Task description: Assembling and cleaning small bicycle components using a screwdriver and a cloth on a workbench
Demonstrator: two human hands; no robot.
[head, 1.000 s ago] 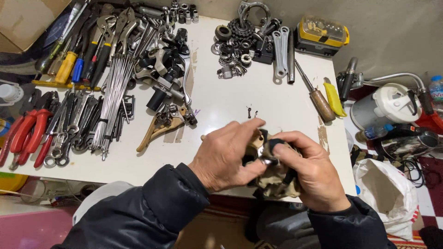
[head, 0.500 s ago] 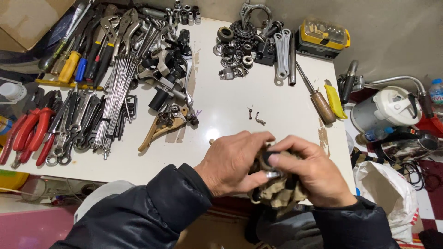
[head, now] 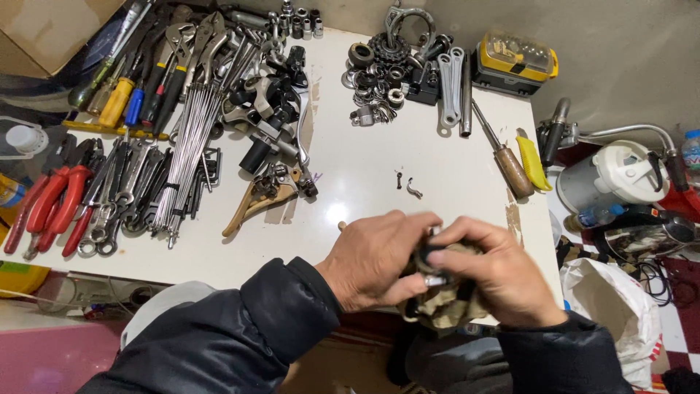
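Both hands (head: 437, 270) — lower, nearer table edge (head: 292, 270)

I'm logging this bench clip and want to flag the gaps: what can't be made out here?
Head view only:
- Small dark part: mostly covered by the left hand and right hand, and blurred; its kind is unclear.
- Rag: lower part hidden behind the hands and table edge.
- Two small bits on the table: too small to identify.
- Cardboard box: cut off by the top-left edge.
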